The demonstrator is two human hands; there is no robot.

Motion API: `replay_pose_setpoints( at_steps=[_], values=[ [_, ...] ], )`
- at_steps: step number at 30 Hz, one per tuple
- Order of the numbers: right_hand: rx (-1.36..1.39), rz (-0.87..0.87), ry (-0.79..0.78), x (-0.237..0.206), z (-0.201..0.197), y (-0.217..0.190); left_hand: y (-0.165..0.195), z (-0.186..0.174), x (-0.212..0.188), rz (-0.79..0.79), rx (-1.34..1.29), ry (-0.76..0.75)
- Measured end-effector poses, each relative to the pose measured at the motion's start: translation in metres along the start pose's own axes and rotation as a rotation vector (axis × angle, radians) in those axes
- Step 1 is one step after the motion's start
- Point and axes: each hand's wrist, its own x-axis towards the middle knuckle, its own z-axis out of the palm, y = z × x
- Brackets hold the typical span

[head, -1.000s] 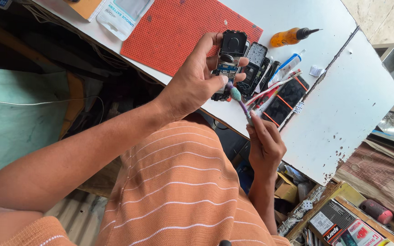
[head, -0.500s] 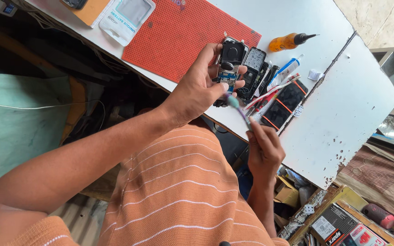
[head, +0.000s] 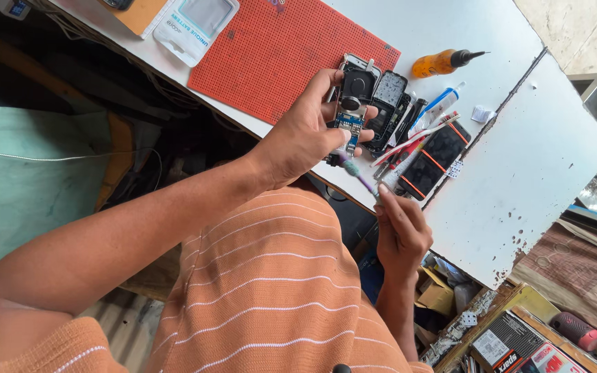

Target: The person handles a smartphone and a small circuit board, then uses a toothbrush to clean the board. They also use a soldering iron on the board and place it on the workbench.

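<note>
The head camera looks down over an orange striped shirt (head: 271, 290) at a white table (head: 547, 159), where the left hand (head: 309, 135) holds up a small opened phone (head: 350, 103) above the table's near edge, its back removed so that a round black part and a blue circuit board (head: 348, 124) show. The fingers of that hand are closed around the phone's long sides, thumb on one edge and fingertips on the other, so the bare board faces up and stays free. The right hand (head: 399, 228) is pinched shut on the lower end of a thin brush (head: 357, 173), whose bristled tip lies against the bottom of the board. The two hands are apart, joined only by the brush. The phone looks light and stiff but fragile: with the cover off, the board and its small parts seem easy to scratch or bend, so the edges of the frame are the sound place to grip it, as the left hand does. The brush looks very light and slender, and a grip low on its stem probably gives only a gentle touch. On the table just beyond the phone lie another open phone shell (head: 387, 103), a dark phone with orange stripes (head: 437, 155), some pens and tools (head: 416, 135), an orange bottle with a black nozzle (head: 443, 63) and a red dotted mat (head: 285, 55).
</note>
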Motion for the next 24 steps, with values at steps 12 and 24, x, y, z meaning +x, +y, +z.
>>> replay_pose_setpoints(
  at_steps=[12,24],
  values=[
    [-0.042,-0.077,-0.006,0.014,-0.018,0.01,0.014,0.012,0.003,-0.132,0.017,-0.079],
    [-0.015,-0.048,0.003,0.009,-0.01,0.012,0.011,0.008,0.002,-0.099,0.074,-0.054]
  ],
)
